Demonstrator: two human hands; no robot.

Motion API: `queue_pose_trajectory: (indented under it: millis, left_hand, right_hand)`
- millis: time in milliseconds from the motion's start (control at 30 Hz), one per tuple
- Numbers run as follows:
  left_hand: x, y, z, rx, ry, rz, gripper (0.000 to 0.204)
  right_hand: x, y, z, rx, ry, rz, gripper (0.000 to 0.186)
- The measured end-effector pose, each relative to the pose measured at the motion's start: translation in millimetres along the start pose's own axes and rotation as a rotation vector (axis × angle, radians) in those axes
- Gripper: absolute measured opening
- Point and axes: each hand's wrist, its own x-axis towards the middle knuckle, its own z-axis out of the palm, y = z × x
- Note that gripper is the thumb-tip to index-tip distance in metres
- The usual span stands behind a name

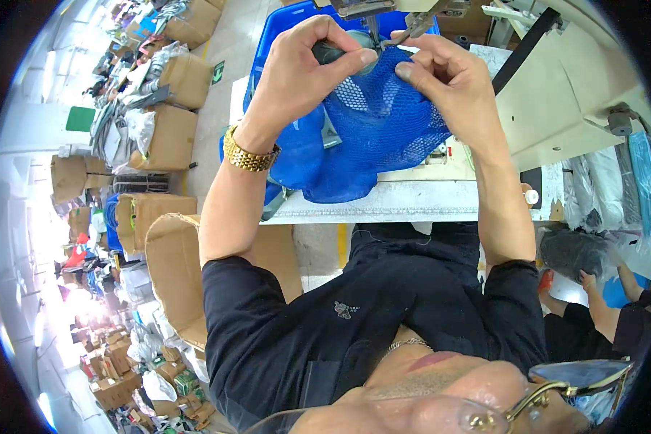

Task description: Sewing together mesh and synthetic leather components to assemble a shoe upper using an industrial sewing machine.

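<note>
A piece of blue mesh fabric (390, 134) hangs in folds from the sewing machine's needle area (374, 27) and drapes over the table's near edge. My left hand (307, 72) pinches the mesh's upper edge between thumb and forefinger, left of the needle. A dark grey piece (328, 53) shows under its curled fingers; what it belongs to is unclear. Right of the needle, my right hand (452, 83) holds the same mesh with thumb and bent fingers, close to a curved metal part (414, 27). Smooth blue material (296, 155) lies beneath my left wrist.
A blue plastic bin (267, 45) stands behind the work. The pale machine body (564, 94) rises at the right above the white table edge (412, 202). An open cardboard box (170, 271) is at my left; stacked cartons (173, 134) lie beyond. Another person's hand (589, 281) touches a dark bundle (575, 252) at right.
</note>
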Motion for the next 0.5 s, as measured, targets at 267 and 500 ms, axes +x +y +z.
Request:
queue_pose_trajectory:
  millis: [267, 500]
  left_hand:
    - [-6, 7, -7, -0.013, -0.047, -0.056, 0.013]
    - [-9, 11, -1, -0.033, 0.013, -0.068, 0.013]
  right_hand:
    - [5, -9, -15, -0.128, -0.103, 0.041, 0.028]
    - [2, -9, -7, -0.043, -0.09, 0.087, 0.032]
